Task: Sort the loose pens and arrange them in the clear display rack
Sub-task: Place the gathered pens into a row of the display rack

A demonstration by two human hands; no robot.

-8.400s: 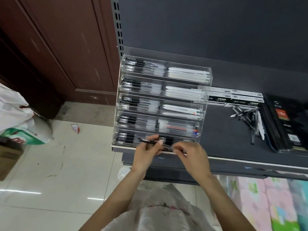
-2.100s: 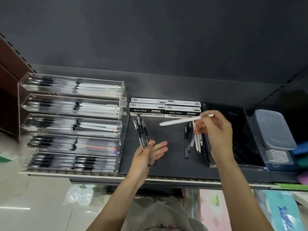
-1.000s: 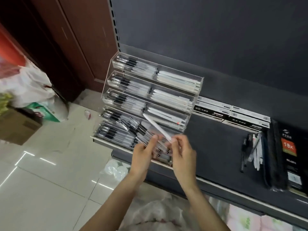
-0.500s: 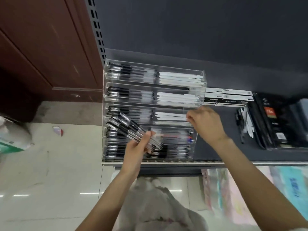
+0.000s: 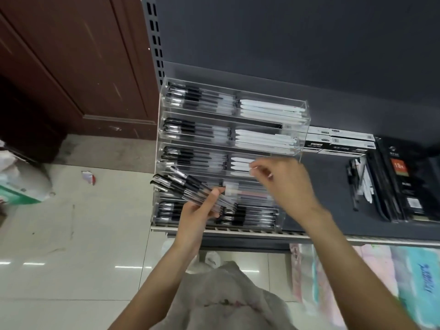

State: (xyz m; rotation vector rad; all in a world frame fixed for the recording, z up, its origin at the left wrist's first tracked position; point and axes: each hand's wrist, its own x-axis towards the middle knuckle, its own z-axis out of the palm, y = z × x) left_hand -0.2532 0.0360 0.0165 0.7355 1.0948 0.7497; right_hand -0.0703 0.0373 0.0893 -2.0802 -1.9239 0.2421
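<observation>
The clear display rack [image 5: 306, 120] stands on the left end of the dark shelf [image 5: 328, 201], its tiers holding black-capped pens on the left and white pens on the right. My left hand [image 5: 196, 211] grips a bundle of black-capped clear pens [image 5: 181, 184], slanted in front of the lower tiers. My right hand [image 5: 285, 184] reaches into the right half of the third tier, and its curled fingertips pinch a white pen [image 5: 240, 164] lying there. Several loose pens [image 5: 359, 184], black and white, lie on the shelf to the right.
Flat pen boxes [image 5: 340, 141] sit behind the rack's right side, and black packaged goods [image 5: 402, 179] stand at the far right. A pale plastic bag [image 5: 226, 296] hangs below my arms. Bags [image 5: 21, 184] lie on the tiled floor at left, by a brown door.
My right hand brought a white pen from the shelf to the third tier and has slid leftward along it. My left hand keeps the black pen bundle before the rack.
</observation>
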